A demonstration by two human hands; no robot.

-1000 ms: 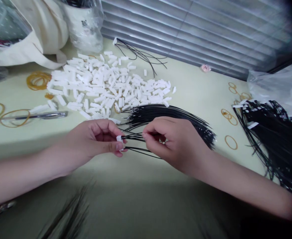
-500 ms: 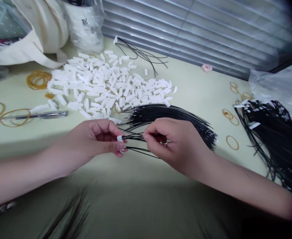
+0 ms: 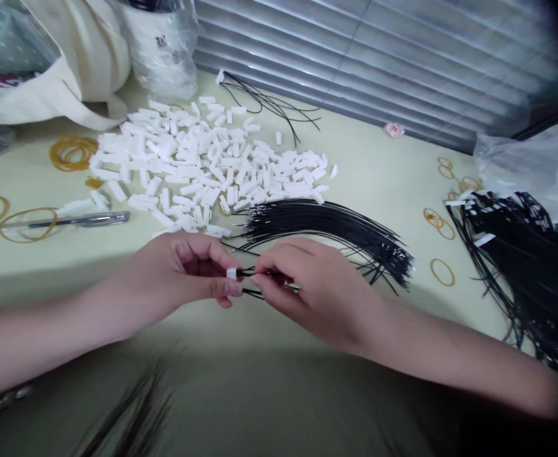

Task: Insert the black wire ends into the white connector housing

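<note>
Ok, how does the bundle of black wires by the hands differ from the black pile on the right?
The wire bundle lies as a neat, curved sheaf with bare ends; the right-hand pile is bigger, tangled, and dotted with white pieces. The bundle sits just behind the right hand; the pile lies apart from both hands, beside a plastic bag. Both are thin black wires on the table.

Pale green table [image 3: 378, 184] carries a heap of white connectors [image 3: 202, 165], a loose bundle of black wires [image 3: 326, 225], a bigger wire pile [image 3: 531, 260] at right. Rubber bands [image 3: 72, 152] scattered both sides, pen [image 3: 54, 222] at left, cloth bag [image 3: 64, 70] and plastic bag [image 3: 162, 47] at back.
</note>
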